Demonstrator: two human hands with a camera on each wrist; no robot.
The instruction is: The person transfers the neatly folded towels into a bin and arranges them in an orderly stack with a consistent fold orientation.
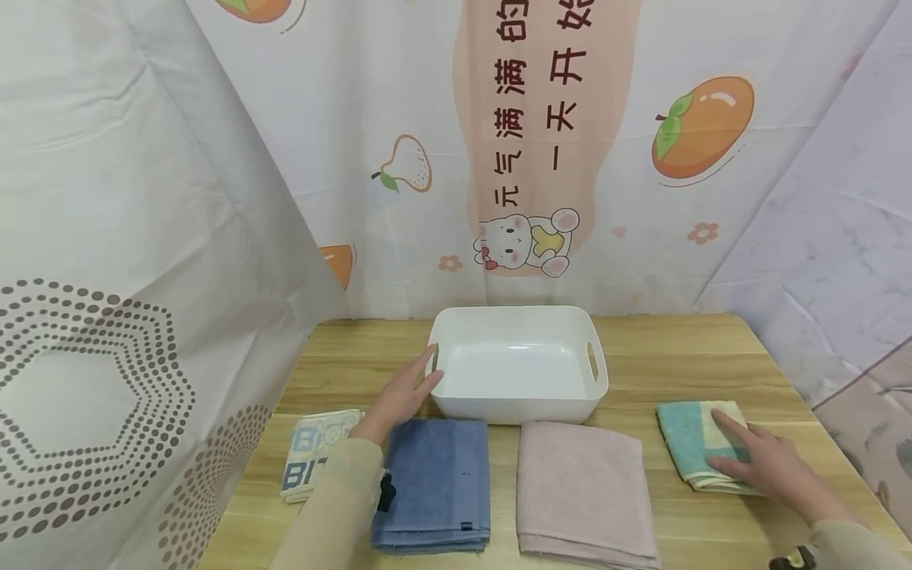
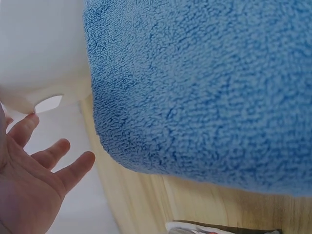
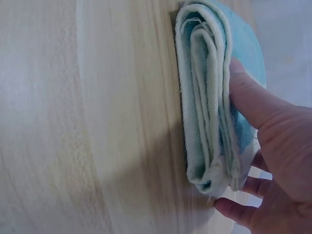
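Observation:
At the back of the table stands a white plastic basin (image 1: 516, 410) with a handle slot at each end. My left hand (image 1: 400, 397) reaches its left end, fingers extended, with fingertips at the rim beside the slot. Below that hand lies a folded blue towel (image 1: 436, 483), which fills much of the left wrist view. On the right, my right hand (image 1: 768, 465) rests over a small folded teal-and-cream towel (image 1: 682, 434). In the right wrist view the thumb (image 3: 248, 97) lies along the towel's upper face and the other fingers are spread past its edge.
A folded pink towel (image 1: 580, 491) lies front centre, right of the blue one. Partly behind my left sleeve is a small pale towel with blue letters (image 1: 302, 455). A printed curtain (image 1: 399, 261) hangs behind the wooden table (image 1: 684, 348), with more cloth at both sides.

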